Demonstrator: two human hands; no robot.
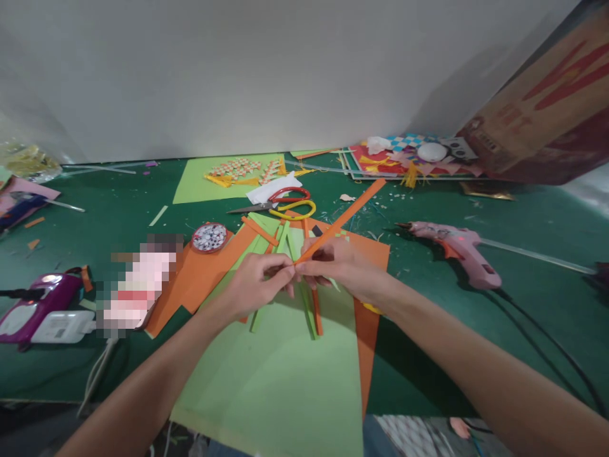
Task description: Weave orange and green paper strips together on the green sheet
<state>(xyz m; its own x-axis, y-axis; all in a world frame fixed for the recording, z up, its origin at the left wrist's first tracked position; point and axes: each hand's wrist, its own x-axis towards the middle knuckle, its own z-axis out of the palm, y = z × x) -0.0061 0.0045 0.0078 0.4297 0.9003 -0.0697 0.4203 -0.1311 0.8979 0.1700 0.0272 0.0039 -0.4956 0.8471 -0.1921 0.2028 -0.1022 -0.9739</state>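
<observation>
Both my hands meet over a green paper sheet [280,374], pinching one end of an orange paper strip [349,218]. The strip slants up and away to the right. My left hand [264,279] closes thumb against fingers at the strip's near end. Close beside it, my right hand [333,261] grips the same strip a little farther along. Several green paper strips [308,311] and orange ones lie under and around my fingers, partly hidden by them. Beneath the green sheet, orange paper [373,260] sticks out on both sides.
Scissors [292,204] with red and yellow handles lie just beyond the strips. At right, a pink glue gun [459,247] rests with its cord trailing. On the left are a round case [209,237], a blurred-out phone [143,285] and a purple power strip [40,308]. Woven paper pieces [242,169] lie behind.
</observation>
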